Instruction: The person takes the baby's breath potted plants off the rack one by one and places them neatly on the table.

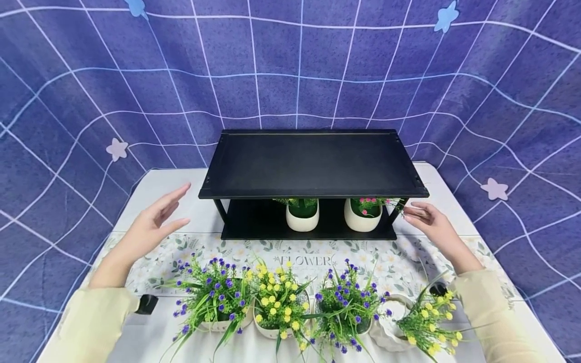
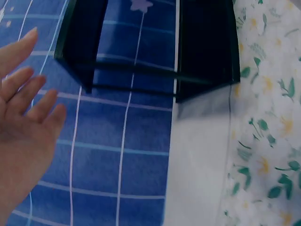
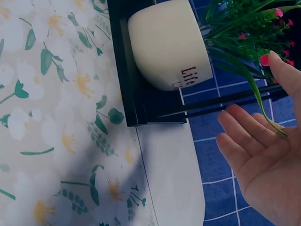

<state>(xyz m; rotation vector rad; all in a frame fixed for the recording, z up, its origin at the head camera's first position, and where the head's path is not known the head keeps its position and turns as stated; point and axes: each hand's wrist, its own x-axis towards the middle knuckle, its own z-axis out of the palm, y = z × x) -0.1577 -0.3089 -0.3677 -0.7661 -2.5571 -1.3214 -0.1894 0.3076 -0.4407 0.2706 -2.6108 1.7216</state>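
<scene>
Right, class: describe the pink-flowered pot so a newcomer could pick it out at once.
Find the black two-tier shelf on the white table. On its lower tier, take the white pot nearest the person's right hand. Its pink flowers set it apart: the left-hand pot shows none.

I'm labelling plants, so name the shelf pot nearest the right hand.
The white pot with pink flowers, rightmost on the shelf; the other pot stands farther left, showing no pink.

Blue gridded cloth backdrop [image 1: 277, 96]
</scene>
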